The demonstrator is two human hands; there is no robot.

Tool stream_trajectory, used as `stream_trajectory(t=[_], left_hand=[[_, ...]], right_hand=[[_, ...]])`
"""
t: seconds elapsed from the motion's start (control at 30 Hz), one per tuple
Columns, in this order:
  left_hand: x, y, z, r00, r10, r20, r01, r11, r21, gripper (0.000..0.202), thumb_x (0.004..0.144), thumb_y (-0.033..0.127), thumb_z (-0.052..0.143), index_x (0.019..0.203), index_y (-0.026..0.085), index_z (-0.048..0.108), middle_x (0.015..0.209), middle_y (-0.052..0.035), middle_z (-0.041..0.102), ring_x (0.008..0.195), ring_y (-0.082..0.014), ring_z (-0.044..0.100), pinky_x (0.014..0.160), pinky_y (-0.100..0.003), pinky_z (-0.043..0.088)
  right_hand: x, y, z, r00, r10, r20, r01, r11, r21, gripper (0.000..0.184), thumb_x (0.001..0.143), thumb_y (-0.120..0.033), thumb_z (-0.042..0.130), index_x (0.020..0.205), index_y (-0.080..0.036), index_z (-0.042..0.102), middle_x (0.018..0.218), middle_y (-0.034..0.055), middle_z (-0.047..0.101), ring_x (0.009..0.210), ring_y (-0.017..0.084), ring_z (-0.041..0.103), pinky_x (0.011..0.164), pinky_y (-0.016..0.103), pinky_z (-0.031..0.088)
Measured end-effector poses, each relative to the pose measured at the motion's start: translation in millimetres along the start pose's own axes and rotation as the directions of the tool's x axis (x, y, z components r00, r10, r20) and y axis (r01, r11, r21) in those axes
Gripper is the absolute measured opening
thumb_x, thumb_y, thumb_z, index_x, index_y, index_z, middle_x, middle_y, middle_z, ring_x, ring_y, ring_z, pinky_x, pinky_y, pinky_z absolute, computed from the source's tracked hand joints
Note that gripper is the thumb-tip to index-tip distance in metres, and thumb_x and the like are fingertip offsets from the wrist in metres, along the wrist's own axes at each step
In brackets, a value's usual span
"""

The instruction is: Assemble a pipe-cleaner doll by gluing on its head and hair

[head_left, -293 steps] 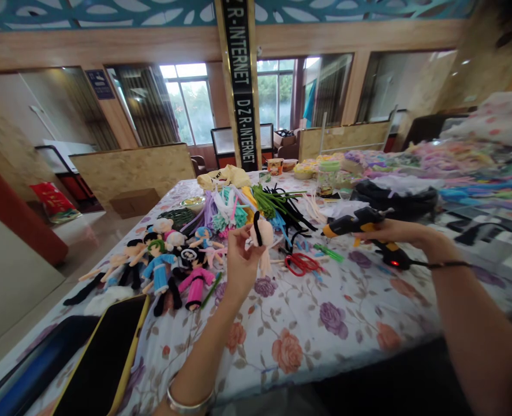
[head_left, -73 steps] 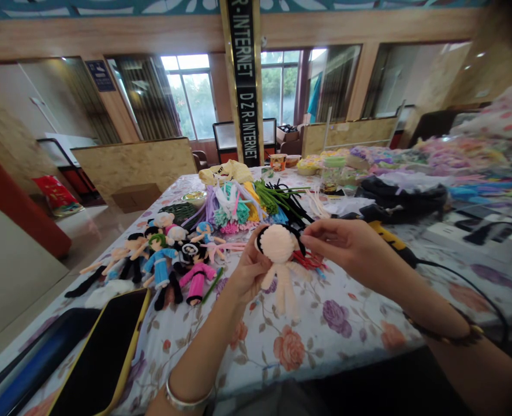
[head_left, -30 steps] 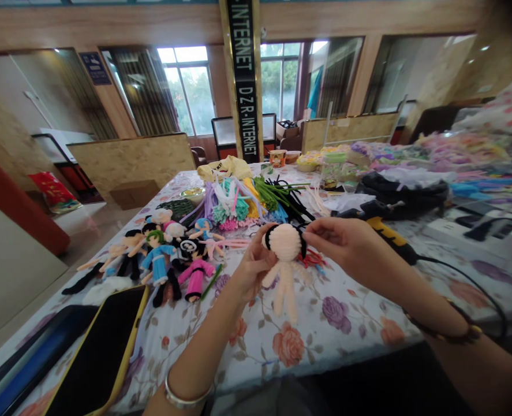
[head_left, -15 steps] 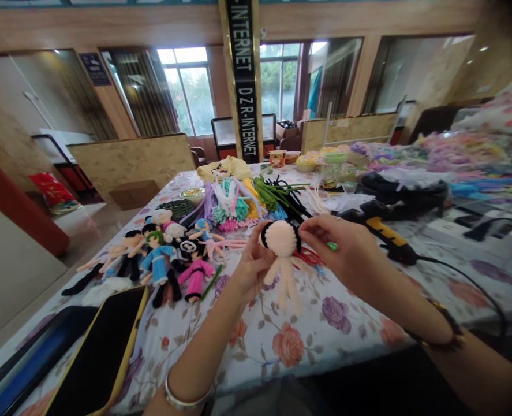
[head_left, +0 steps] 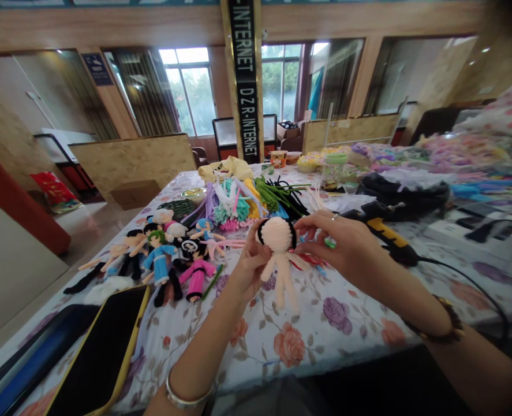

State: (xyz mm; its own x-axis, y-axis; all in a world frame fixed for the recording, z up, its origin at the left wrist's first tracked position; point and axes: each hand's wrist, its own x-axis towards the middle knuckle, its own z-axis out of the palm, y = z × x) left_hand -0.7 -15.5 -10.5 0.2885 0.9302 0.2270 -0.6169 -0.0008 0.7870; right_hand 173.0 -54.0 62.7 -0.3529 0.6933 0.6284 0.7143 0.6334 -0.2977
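Now steady the cream chenille doll in your left hand, while your right hand pinches its black hair strip snug against the head.

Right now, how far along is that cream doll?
Done: cream doll has head, body and limbs. In hand: left hand holds it while right hand presses a black strand around the head. Left: no face or clothes, unlike the finished dolls; glue gun lies beside.
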Motion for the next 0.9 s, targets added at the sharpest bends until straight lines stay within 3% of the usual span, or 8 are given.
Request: stream_trajectory(t=[0.2,0.53,0.77,0.9], left_hand=[[0.2,0.1,1.9,1.0,0.023,0.012,-0.024,1.0,0.01,0.083,0.055,0.022,0.079,0.129,0.029,0.043,0.092,-0.0001,0.065,0.066,-0.0107,0.06,0.062,-0.02,0.046],[0.5,1.8,6.4,0.999,0.044,0.012,-0.044,0.999,0.02,0.076,0.052,0.024,0.081,0.12,0.029,0.049,0.1,-0.0002,0.064,0.063,-0.0084,0.057,0.057,-0.018,0.043],[1.7,0.1,3.0,0.999,0.035,0.04,-0.037,0.998,0.041,0.08,0.056,0.028,0.079,0.127,0.031,0.043,0.08,0.0019,0.061,0.056,-0.0089,0.053,0.056,-0.021,0.042],[3.3,-0.1,2.4,0.999,0.033,0.027,-0.034,0.999,0.009,0.083,0.055,0.023,0.078,0.128,0.033,0.041,0.075,0.0037,0.059,0.055,-0.0078,0.051,0.056,-0.02,0.041]], right_hand=[[0.4,1.1,2.8,0.999,-0.005,-0.04,0.004,1.0,-0.014,0.012,0.077,-0.023,0.065,0.087,-0.019,0.061,0.078,0.0026,0.066,0.067,0.015,0.062,0.062,0.025,0.046],[-0.5,3.3,8.7,0.977,-0.155,-0.149,0.137,0.983,-0.12,0.01,0.079,-0.023,0.065,0.085,-0.018,0.059,0.077,0.0026,0.065,0.066,0.014,0.061,0.059,0.024,0.045],[2.4,13.2,12.1,0.966,-0.205,-0.158,0.193,0.977,-0.09,0.012,0.075,-0.022,0.069,0.082,-0.018,0.061,0.072,0.0006,0.064,0.061,0.012,0.06,0.057,0.022,0.045],[5.2,20.7,13.6,0.976,-0.182,-0.121,0.177,0.983,-0.048,0.006,0.078,-0.02,0.065,0.083,-0.019,0.063,0.075,0.0004,0.067,0.062,0.011,0.062,0.057,0.021,0.046]])
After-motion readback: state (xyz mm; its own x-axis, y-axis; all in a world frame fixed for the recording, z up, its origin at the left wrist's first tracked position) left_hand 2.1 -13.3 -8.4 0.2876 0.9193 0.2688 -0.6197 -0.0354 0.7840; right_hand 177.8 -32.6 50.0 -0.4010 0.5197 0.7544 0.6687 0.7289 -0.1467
